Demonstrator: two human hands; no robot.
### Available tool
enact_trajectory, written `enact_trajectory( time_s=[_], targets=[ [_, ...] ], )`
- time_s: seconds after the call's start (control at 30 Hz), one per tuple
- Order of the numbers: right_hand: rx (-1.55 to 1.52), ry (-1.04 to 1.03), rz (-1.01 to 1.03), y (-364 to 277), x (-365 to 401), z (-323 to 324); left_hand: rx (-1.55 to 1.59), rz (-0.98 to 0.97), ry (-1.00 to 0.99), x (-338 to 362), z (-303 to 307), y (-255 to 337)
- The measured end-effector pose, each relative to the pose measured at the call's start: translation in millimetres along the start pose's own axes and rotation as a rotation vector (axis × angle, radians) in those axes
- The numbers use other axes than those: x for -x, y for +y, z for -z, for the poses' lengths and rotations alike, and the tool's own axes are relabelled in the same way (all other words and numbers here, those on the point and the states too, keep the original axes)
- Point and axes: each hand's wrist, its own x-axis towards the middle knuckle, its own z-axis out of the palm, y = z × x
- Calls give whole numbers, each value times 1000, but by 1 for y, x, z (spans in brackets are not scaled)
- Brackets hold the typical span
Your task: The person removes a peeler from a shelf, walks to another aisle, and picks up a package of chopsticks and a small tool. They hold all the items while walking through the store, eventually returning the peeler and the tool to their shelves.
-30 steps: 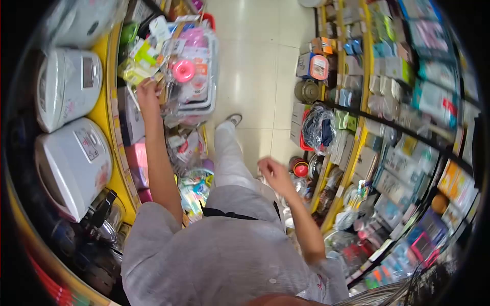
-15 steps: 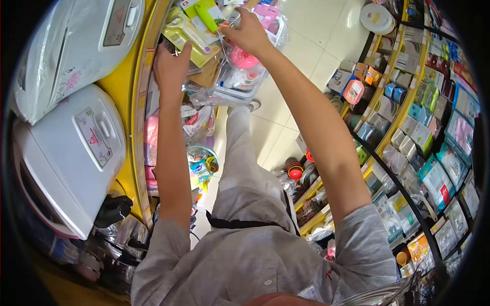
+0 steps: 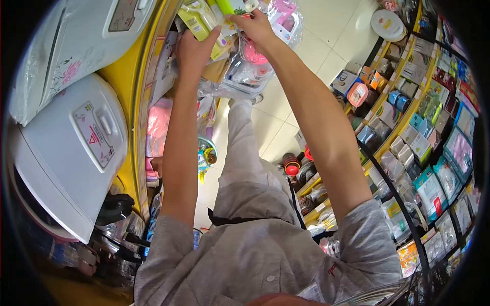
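At the top of the view my left hand [image 3: 195, 51] is closed on the edge of a yellow-green carded pack [image 3: 196, 21], its thumb on the front and its other fingers hidden behind. The pack holds a pale yellow handled tool whose kind I cannot make out. My right hand [image 3: 258, 31] has its fingers bent and pressed together at a second pack with a bright green handle [image 3: 223, 6]. The two packs overlap. Below my right hand are a pink round item [image 3: 253, 53] and a clear plastic container [image 3: 245, 87] in wrapping.
White rice-dispenser-like boxes [image 3: 69, 137] stand on the yellow shelf [image 3: 120, 74] at left. Pink packs [image 3: 160, 127] hang below its edge. Curved shelves of packaged goods [image 3: 403, 117] line the right side. White plates [image 3: 389, 25] are stacked at top right. Tiled floor [image 3: 273, 127] lies between.
Both hands and the packs now appear slightly higher and further right. The view has shifted a little. My left hand stays on the yellow-green pack, and my right hand has drawn closer to it.
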Motion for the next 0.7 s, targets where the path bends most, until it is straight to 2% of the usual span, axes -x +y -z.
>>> enact_trajectory(
  time_s=[0.07, 0.13, 0.17, 0.23, 0.27, 0.33, 0.43, 0.47, 0.57, 0.7],
  targets=[
    [-86, 15, 40, 2, 8, -3, 5, 33, -28, 1, -5, -4],
    [-126, 12, 69, 2, 11, -4, -122, -169, 184, 4, 2, -10],
    [-150, 8, 86, 4, 16, -5, -125, -165, 190, 4, 4, -12],
    [-177, 8, 94, 13, 33, -6, 488, 149, -114, 8, 11, -12],
    [-197, 53, 123, 15, 41, -7, 489, 149, -111, 7, 15, -10],
    [-273, 109, 160, 22, 50, -11, 491, 221, -248, 3, 25, -4],
    [-315, 172, 226, 22, 68, -15, 467, 260, -251, 8, 41, 9],
    [-348, 186, 205, 19, 74, -13, 562, 312, -240, 13, 45, 12],
    [-375, 212, 237, 24, 76, -5, 748, 268, -182, 17, 44, 6],
    [-412, 313, 199, 16, 88, -9, 796, 238, -179, 18, 42, 7]
  ],
)
